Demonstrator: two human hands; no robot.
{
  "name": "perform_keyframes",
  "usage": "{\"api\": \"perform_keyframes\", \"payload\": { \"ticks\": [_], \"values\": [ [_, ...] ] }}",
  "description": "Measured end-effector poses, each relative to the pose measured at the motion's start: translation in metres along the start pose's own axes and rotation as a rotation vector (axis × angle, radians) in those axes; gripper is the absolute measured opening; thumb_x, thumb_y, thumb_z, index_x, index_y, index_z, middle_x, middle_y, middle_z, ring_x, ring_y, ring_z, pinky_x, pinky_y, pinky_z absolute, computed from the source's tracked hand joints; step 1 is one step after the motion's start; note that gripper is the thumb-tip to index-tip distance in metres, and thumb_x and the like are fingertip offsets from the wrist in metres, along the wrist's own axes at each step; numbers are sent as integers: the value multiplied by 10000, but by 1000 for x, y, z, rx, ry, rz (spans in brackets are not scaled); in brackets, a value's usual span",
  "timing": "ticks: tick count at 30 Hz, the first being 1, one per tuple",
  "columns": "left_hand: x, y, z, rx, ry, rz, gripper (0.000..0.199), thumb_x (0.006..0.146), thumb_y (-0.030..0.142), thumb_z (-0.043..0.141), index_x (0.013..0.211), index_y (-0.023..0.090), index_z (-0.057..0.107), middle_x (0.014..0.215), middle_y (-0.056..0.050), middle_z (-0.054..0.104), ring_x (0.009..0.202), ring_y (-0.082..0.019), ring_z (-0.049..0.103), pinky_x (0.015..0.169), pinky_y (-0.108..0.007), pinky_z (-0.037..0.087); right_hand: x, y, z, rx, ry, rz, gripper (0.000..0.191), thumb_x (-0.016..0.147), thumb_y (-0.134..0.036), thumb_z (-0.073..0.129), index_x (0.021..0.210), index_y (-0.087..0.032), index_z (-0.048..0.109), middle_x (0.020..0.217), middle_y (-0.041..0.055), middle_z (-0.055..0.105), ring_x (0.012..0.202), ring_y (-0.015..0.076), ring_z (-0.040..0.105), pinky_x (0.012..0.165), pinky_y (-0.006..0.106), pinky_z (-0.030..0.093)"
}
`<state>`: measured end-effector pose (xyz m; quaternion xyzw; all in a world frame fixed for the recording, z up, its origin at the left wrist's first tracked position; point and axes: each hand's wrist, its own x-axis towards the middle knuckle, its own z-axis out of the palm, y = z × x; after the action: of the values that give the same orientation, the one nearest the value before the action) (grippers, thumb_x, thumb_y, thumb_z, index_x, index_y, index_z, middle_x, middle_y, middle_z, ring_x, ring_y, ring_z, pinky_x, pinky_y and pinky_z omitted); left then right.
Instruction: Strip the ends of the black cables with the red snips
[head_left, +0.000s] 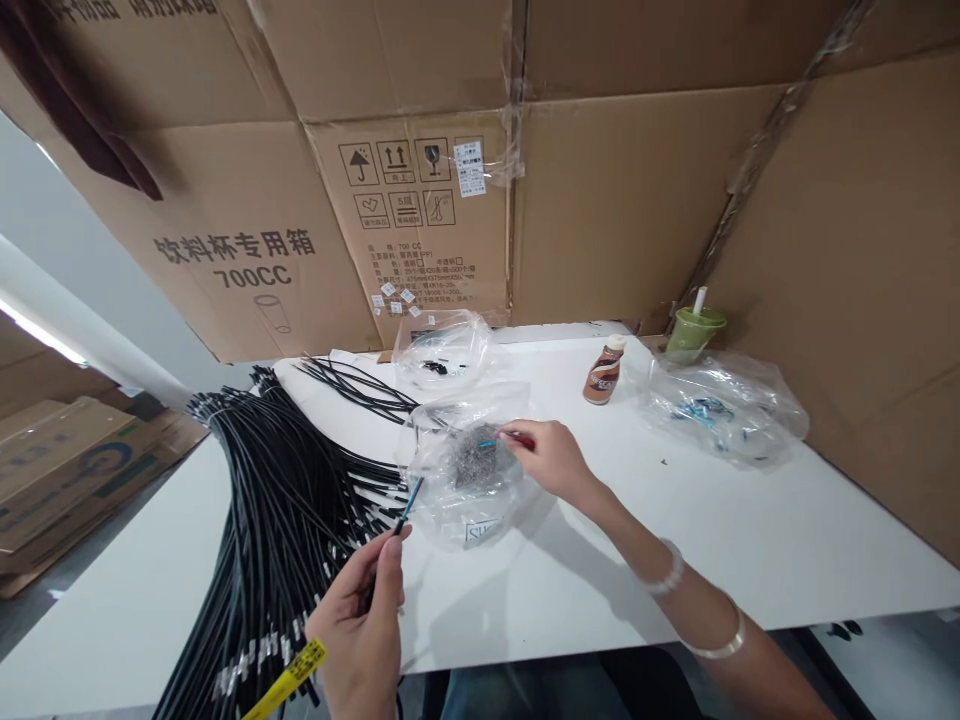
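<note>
My left hand (364,610) is closed around a black cable (400,524), whose thin blue and black wire ends point up and to the right. A yellow printed tag (289,680) sticks out below that hand. Over a clear plastic bag (450,515), my right hand (551,458) pinches a slim red tool with a blue tip (519,438); its exact kind does not show. The tip is over a heap of tiny grey metallic pieces (476,460) in the bag. Left of the bag lies a large bundle of black cables (277,500).
Behind are another clear bag with small black parts (439,368), loose black cables (367,388) and a brown bottle (604,372). To the right stand a green cup (694,332) and a bag of blue pieces (720,412). Cardboard walls (637,200) border the white table (600,600).
</note>
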<state>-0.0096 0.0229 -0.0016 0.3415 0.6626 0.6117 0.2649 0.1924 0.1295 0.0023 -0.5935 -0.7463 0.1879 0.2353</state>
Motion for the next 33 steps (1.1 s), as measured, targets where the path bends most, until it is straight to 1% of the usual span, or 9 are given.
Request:
{"api": "perform_keyframes", "payload": {
  "ticks": [3, 6, 11, 18, 22, 25, 27, 30, 33],
  "values": [
    [-2, -2, -2, -4, 21, -8, 445, 612, 521, 773, 831, 134, 761, 702, -55, 732, 501, -91, 486, 441, -182, 430, 32, 3, 14, -157, -121, -6, 204, 913, -271, 529, 963, -206, 716, 921, 45, 724, 865, 193, 649, 766, 307, 463],
    [-3, -6, -8, 8, 38, -32, 458, 594, 535, 785, 823, 139, 762, 714, -58, 735, 541, -106, 525, 462, -177, 454, 52, 4, 29, -287, -208, 1, 230, 944, -333, 534, 967, -152, 675, 962, 58, 692, 924, 185, 638, 852, 374, 490],
    [-1, -10, -14, -10, 26, -39, 464, 588, 533, 793, 832, 139, 767, 721, -56, 737, 522, -92, 498, 450, -168, 442, 58, 5, 40, -414, -280, 13, 253, 939, -369, 560, 1015, -142, 642, 1056, 68, 656, 997, 192, 622, 904, 412, 500],
    [-1, -2, -11, -13, 31, -69, 489, 548, 558, 800, 804, 143, 767, 756, -62, 750, 515, -91, 489, 451, -180, 441, 60, 2, 46, -436, -292, -13, 234, 945, -344, 554, 1014, -136, 635, 1037, 61, 649, 974, 186, 620, 886, 405, 507],
    [-2, 3, -10, -13, 34, -68, 536, 526, 603, 791, 794, 139, 765, 751, -69, 750, 513, -100, 500, 470, -204, 462, 61, 3, 43, -358, -258, -32, 240, 943, -354, 552, 983, -135, 641, 1001, 57, 655, 955, 184, 619, 893, 407, 492],
    [-1, -1, -11, -4, 44, -63, 542, 537, 609, 786, 816, 145, 765, 774, -66, 754, 523, -104, 514, 464, -200, 461, 58, 5, 37, -225, -206, -69, 244, 940, -354, 542, 977, -140, 653, 957, 55, 668, 931, 184, 617, 875, 395, 476],
    [1, -7, -11, 5, 39, -46, 531, 545, 598, 789, 827, 149, 764, 767, -56, 751, 522, -103, 514, 453, -194, 457, 56, 5, 36, -105, -175, -110, 214, 911, -339, 569, 961, -162, 678, 917, 36, 687, 886, 172, 621, 830, 337, 463],
    [6, -15, -11, 36, 23, -5, 513, 565, 585, 783, 842, 154, 761, 763, -48, 748, 538, -115, 539, 451, -194, 464, 53, -1, 40, 84, -133, -161, 183, 837, -344, 651, 907, -188, 716, 812, -13, 700, 762, 132, 614, 701, 226, 428],
    [12, -23, -10, 100, 6, 19, 515, 568, 594, 771, 845, 160, 759, 730, -45, 738, 538, -136, 560, 435, -209, 460, 46, -1, 37, 224, -19, -141, 229, 830, -377, 656, 868, -160, 716, 744, -25, 687, 667, 100, 582, 604, 183, 398]
  ]
}}
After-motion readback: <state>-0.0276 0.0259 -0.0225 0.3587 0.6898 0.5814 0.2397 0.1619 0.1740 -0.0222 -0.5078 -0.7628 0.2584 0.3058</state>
